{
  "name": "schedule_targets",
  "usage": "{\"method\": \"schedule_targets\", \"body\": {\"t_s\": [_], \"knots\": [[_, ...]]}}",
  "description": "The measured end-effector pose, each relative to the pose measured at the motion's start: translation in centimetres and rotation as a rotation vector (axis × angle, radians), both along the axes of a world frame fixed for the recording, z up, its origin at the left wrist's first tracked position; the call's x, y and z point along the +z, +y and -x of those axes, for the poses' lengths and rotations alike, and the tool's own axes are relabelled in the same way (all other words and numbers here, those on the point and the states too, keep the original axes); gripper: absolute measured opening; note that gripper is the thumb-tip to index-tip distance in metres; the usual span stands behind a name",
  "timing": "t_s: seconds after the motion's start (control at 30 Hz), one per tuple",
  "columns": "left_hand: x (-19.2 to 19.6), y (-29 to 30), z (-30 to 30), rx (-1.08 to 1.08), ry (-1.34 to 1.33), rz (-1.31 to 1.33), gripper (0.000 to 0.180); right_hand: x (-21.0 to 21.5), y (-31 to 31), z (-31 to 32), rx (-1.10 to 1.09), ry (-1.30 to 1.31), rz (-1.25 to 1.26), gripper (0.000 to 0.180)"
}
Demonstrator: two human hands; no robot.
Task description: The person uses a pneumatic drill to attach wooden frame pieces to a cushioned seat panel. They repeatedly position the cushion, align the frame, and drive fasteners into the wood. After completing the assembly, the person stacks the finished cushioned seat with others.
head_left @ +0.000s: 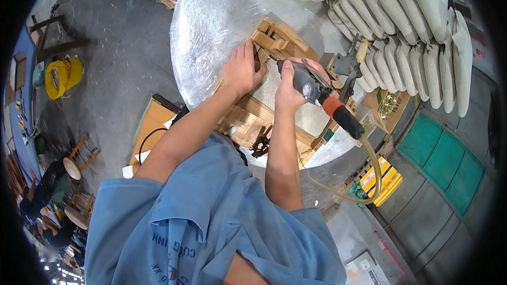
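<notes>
My left hand [243, 68] grips the left side of a light wooden frame [255, 110], fingers over its edge and thumb on the inner side. A grey speckled panel [272, 87] lies within the frame. In my right hand [289, 95] is a black air-powered tool [306, 83] with an orange ring, held over the panel; its working tip is hidden. From its end runs a yellowish air hose [379, 171]. Just right of the tool stands a metal toggle clamp [346, 66] with a tan handle. Black-handled pliers [261, 145] lie at the frame's near edge.
The frame rests on a round table wrapped in clear plastic [193, 47]. Grey padded panels [391, 10] are stacked at the far right, beside a carton of brass-coloured hardware [390, 104]. A yellow crate [383, 182] stands right; a yellow bucket [63, 77] and people are at left.
</notes>
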State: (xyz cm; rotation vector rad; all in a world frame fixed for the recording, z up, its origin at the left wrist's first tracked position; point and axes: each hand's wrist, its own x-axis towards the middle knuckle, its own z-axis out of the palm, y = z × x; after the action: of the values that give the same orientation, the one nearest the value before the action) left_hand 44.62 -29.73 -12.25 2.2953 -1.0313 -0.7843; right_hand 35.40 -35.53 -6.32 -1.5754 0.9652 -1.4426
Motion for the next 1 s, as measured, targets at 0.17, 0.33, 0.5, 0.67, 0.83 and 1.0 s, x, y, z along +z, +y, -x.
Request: {"method": "schedule_targets", "body": {"t_s": [0.17,0.33,0.5,0.67,0.83,1.0], "knots": [[-0.7,0.2,0.1,0.01,-0.027,0.079,0.087,0.0,0.0,2.1,0.103,0.034,0.021,0.052],[-1.4,0.3,0.2,0.033,-0.03,0.124,0.089,-1.1,1.5,2.7,0.209,0.022,0.119,0.05],[-1.0,0.2,0.2,0.028,0.034,0.085,0.089,-0.5,1.5,1.8,0.251,0.071,0.203,0.05],[-0.9,-0.1,0.2,0.027,0.022,0.032,0.087,0.2,-0.1,1.9,0.276,0.185,0.15,0.054],[-0.2,-0.3,0.1,0.028,0.06,0.005,0.089,0.9,-1.7,0.8,0.259,0.142,0.029,0.05],[-0.4,0.1,0.2,0.015,0.034,0.033,0.086,0.3,-1.1,1.1,0.247,0.109,0.062,0.048]]}}
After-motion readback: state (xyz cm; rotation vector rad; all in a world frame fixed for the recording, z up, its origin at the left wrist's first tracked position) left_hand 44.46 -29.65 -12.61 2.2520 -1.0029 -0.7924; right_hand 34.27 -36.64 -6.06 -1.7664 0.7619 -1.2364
